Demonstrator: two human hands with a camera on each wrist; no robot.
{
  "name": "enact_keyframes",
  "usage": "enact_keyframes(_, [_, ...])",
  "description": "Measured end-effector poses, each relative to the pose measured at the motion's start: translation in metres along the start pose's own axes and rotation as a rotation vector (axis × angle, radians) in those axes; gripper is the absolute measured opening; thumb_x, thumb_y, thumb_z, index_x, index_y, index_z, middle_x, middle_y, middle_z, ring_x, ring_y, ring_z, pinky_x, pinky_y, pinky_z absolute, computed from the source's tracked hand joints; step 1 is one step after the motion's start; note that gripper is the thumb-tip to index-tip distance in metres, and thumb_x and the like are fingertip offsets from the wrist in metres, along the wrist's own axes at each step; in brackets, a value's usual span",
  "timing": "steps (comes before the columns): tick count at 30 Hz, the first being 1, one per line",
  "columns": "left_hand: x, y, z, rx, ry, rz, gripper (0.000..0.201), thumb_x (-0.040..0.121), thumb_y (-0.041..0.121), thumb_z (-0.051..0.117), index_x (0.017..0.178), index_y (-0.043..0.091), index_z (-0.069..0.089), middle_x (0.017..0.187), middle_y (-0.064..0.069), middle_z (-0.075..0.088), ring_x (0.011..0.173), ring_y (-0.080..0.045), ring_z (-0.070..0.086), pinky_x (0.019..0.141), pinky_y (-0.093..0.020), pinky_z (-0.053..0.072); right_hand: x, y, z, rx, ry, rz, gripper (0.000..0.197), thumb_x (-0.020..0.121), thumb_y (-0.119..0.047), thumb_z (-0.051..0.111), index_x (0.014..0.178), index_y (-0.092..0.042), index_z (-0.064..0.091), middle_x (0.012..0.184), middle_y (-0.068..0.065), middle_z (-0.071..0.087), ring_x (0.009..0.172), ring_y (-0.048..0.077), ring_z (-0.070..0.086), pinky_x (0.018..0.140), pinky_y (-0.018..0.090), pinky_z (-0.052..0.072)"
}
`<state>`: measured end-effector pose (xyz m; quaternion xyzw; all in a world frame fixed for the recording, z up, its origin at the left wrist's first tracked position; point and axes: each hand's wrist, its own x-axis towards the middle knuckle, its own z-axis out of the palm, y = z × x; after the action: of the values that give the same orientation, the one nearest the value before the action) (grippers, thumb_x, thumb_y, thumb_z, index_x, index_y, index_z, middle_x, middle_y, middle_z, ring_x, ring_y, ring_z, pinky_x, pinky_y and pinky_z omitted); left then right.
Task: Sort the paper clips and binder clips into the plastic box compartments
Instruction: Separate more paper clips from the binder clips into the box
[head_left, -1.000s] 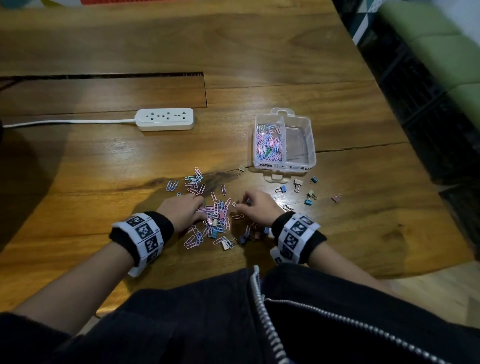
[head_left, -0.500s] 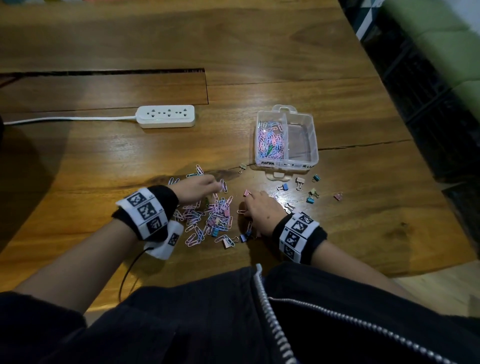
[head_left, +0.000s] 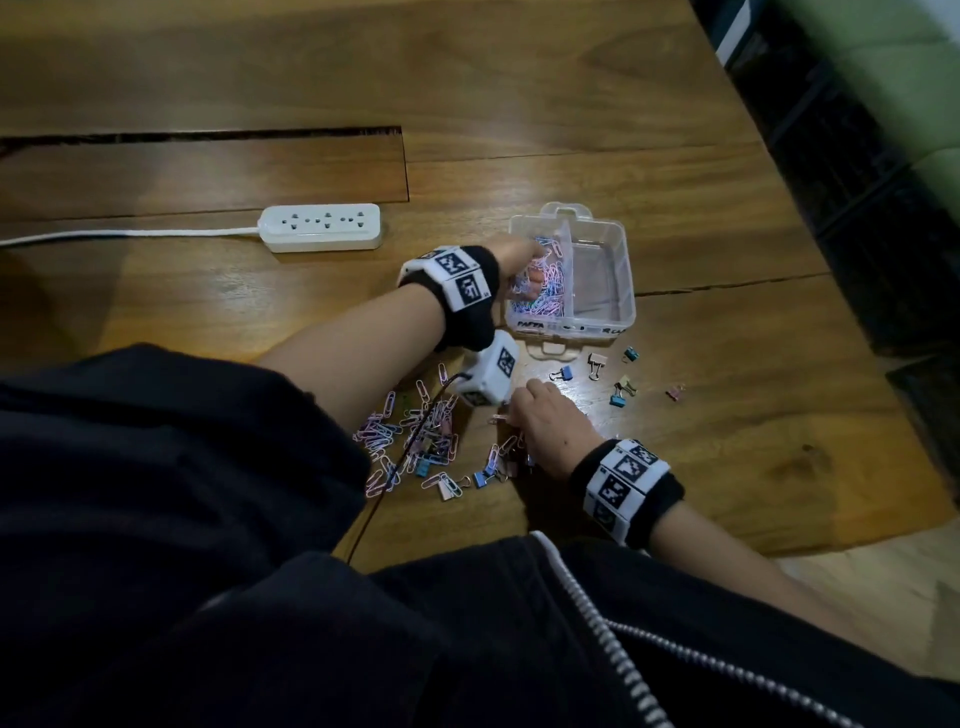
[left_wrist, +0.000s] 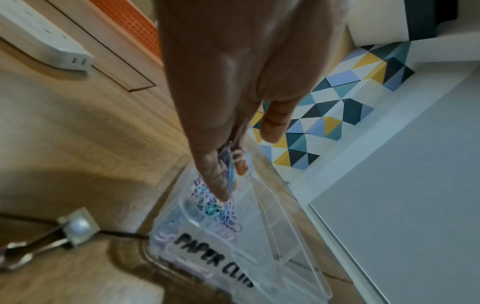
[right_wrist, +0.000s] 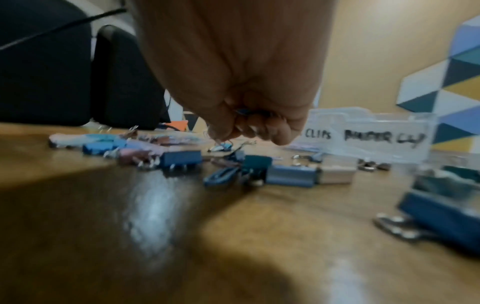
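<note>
The left hand (head_left: 519, 257) pinches a few pastel wire paper clips (left_wrist: 231, 164) over the left compartment of the clear plastic box (head_left: 623, 291) at centre frame. Below it, the right hand (head_left: 550, 421), fingers curled, grips small clips among scattered blue binder clips (right_wrist: 288, 174).

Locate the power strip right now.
In the head view the power strip lies flat on the wooden table, left of the plastic box and beyond the left hand; its white cord trails left.

One box (head_left: 571, 332) — two compartments
</note>
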<state>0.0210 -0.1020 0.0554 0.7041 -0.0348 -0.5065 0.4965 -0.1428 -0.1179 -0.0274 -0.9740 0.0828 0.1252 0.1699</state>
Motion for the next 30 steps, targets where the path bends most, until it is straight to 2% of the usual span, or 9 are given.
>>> enact_keyframes(4, [0.011,-0.001,0.005,0.041,0.018,0.012,0.022,0.093,0.03,0.047,0.091,0.012,0.059,0.073,-0.004,0.047,0.061,-0.012,0.044,0.058,-0.021,0.038,-0.007,0.019,-0.024,0.257,0.201,0.113,0.007,0.087,-0.002,0.045,0.089,-0.003,0.052,0.095,0.009,0.05,0.086,0.019,0.043,0.077,0.025,0.038])
enact_keyframes(6, [0.017,-0.005,0.006,0.057,0.0,0.027,0.046,0.092,0.032,0.05,0.128,0.004,0.049,0.118,-0.016,0.058,0.108,-0.024,0.057,0.09,-0.03,0.047,-0.004,0.025,-0.046,0.419,0.298,0.206,0.009,0.09,-0.006,0.044,0.083,-0.007,0.049,0.082,0.0,0.045,0.078,0.014,0.041,0.065,0.019,0.038])
enact_keyframes(8, [0.016,-0.008,0.007,0.095,-0.003,0.055,0.056,0.092,0.032,0.05,0.139,0.004,0.037,0.146,-0.014,0.038,0.135,-0.027,0.036,0.109,-0.036,0.033,0.006,0.027,-0.069,0.535,0.297,0.287,0.016,0.092,-0.013,0.043,0.076,-0.014,0.045,0.073,-0.006,0.042,0.07,0.011,0.041,0.059,0.015,0.034])
enact_keyframes(13, [-0.003,-0.009,-0.006,0.244,0.017,0.222,0.027,0.094,0.019,0.046,0.114,0.003,0.055,0.095,-0.006,0.052,0.079,-0.013,0.048,0.069,-0.021,0.042,0.05,0.025,-0.109,0.689,0.349,0.396,0.021,0.09,-0.012,0.047,0.069,-0.014,0.05,0.07,-0.003,0.049,0.064,0.009,0.045,0.062,0.021,0.042])
enact_keyframes(15, [-0.012,-0.015,-0.025,0.448,0.062,0.271,0.025,0.094,0.014,0.046,0.115,0.003,0.056,0.096,-0.007,0.052,0.072,-0.01,0.046,0.059,-0.018,0.042,0.07,0.026,-0.113,0.751,0.32,0.456,0.021,0.088,-0.006,0.049,0.069,-0.012,0.054,0.07,0.0,0.054,0.059,0.008,0.05,0.058,0.019,0.048])
enact_keyframes(20, [-0.025,-0.064,-0.091,1.134,0.289,0.091,0.04,0.088,0.01,0.054,0.127,0.015,0.048,0.135,-0.013,0.045,0.123,-0.029,0.043,0.103,-0.038,0.038,0.084,0.021,-0.11,0.718,0.183,0.472,0.022,0.09,-0.005,0.043,0.098,-0.006,0.063,0.116,0.013,0.061,0.099,0.025,0.06,0.094,0.036,0.049])
enact_keyframes(24, [-0.039,-0.105,-0.117,1.029,0.339,-0.096,0.062,0.075,0.007,0.069,0.131,0.014,0.044,0.131,-0.016,0.038,0.116,-0.033,0.045,0.096,-0.039,0.048,0.07,0.017,-0.099,0.762,0.18,0.399,0.03,0.091,0.004,0.034,0.11,-0.001,0.057,0.13,0.013,0.051,0.102,0.025,0.058,0.083,0.03,0.048])
enact_keyframes(27, [-0.05,-0.121,-0.116,0.975,0.295,-0.045,0.068,0.072,0.022,0.074,0.132,0.014,0.041,0.136,-0.016,0.036,0.12,-0.031,0.043,0.099,-0.037,0.044,0.063,0.017,-0.085,0.744,0.224,0.34,0.031,0.09,0.006,0.034,0.108,-0.004,0.057,0.132,0.011,0.05,0.123,0.022,0.046,0.093,0.027,0.042])
enact_keyframes(30, [-0.06,-0.132,-0.104,0.933,0.225,0.014,0.069,0.072,0.023,0.075,0.131,0.015,0.04,0.135,-0.013,0.038,0.121,-0.028,0.044,0.101,-0.036,0.041,0.057,0.005,-0.069,0.614,0.367,0.251,0.023,0.087,0.005,0.042,0.102,-0.004,0.058,0.118,0.012,0.058,0.11,0.017,0.051,0.095,0.028,0.044])
